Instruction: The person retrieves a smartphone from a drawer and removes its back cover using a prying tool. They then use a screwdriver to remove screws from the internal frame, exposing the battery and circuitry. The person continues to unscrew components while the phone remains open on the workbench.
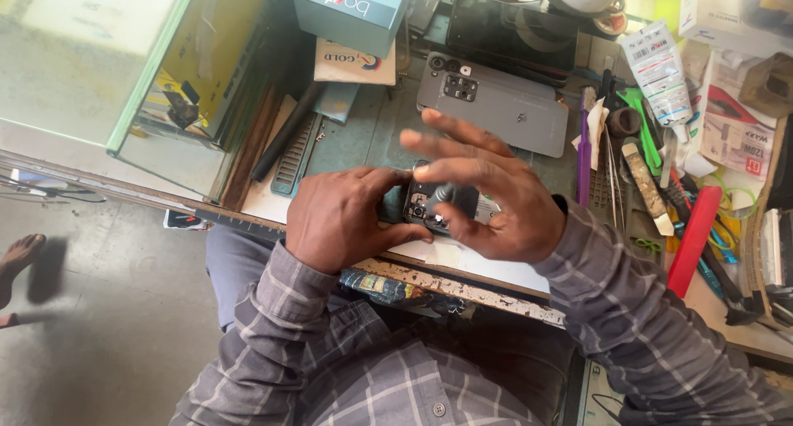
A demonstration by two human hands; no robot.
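**Hands on the opened phone at the tabletop edge**

While you look down from the head view, your left hand (343, 215) lies curled over the left end of the opened phone (442, 205), fingers pressing on it and thumb along its near side. Your right hand (487, 191) pinches a small dark-handled tool (442, 195) between thumb and a finger, its tip down on the exposed inside of the phone; the other fingers are spread wide above. The phone rests on the tabletop (487, 273), close to the near edge, directly in front of you.

Just beyond your right hand lies a grey phone back cover (504, 104), camera cut-outs facing up. A dark phone (512, 30) lies behind it. Right of your hands, a purple toothbrush (585, 158) and a red flat tool (694, 236) lie among scattered hand tools. A teal box (351, 9) stands at the far left.
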